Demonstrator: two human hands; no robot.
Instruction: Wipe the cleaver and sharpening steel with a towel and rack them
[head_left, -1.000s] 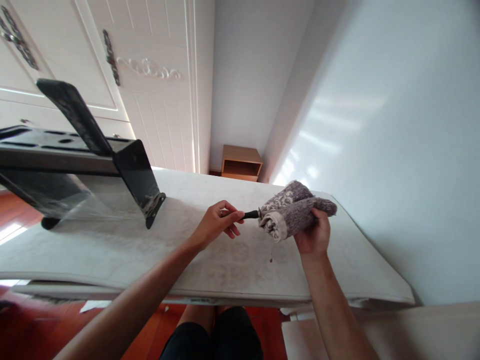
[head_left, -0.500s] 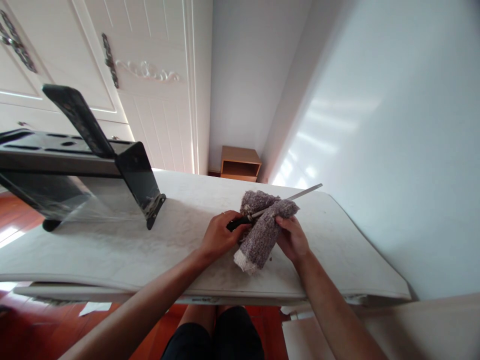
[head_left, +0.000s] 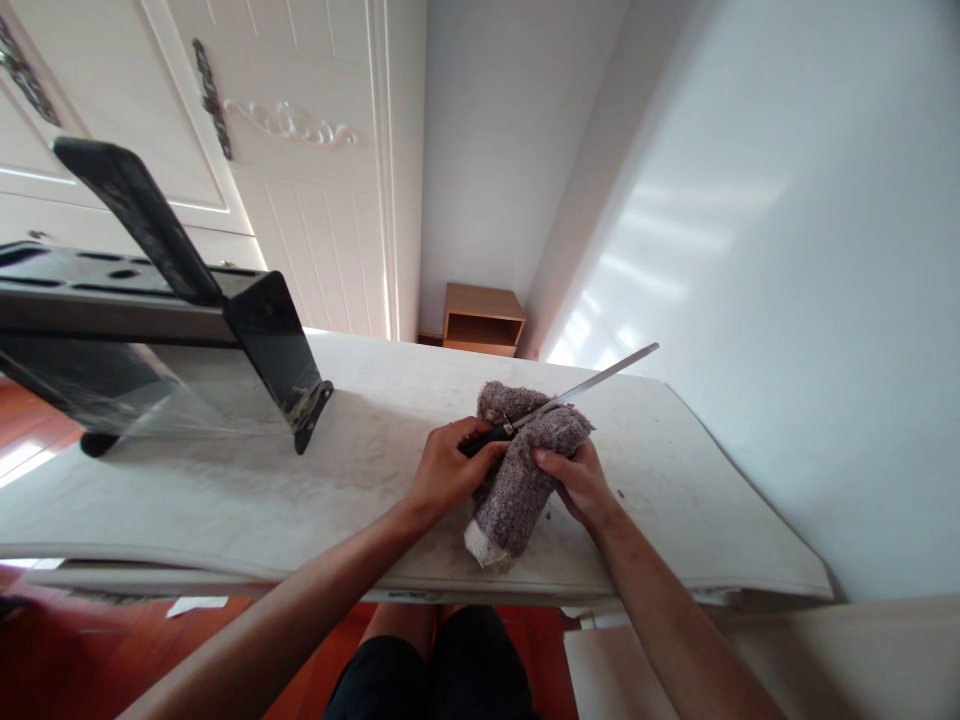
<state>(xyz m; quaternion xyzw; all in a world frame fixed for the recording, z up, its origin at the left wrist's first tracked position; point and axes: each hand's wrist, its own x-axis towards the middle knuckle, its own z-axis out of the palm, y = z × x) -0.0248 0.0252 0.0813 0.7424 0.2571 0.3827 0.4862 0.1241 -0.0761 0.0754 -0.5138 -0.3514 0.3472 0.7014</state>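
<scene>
My left hand [head_left: 448, 462] is closed around the black handle of a sharpening steel [head_left: 611, 370], a long, thin metal rod. Its tip points up and to the right, past the far side of a fuzzy grey-brown cloth [head_left: 521, 490]. My right hand [head_left: 581, 483] grips this cloth from the right, thumb on top, with the cloth folded over part of the rod near the handle. A pale end of the cloth hangs toward me. The fingers beneath the cloth are hidden.
On the left of the white table [head_left: 375, 390] stands a black and grey knife block [head_left: 127, 315]; a broad black handle [head_left: 139, 220] sticks up from it. Small dark crumbs lie near the cloth. A white wall [head_left: 810, 300] borders the right side. Beyond stands a small wooden cabinet [head_left: 484, 300].
The cloth has slid back along the rod toward the handle, so more bare metal shows. My right hand has shifted slightly left with it. The view has moved a little.
</scene>
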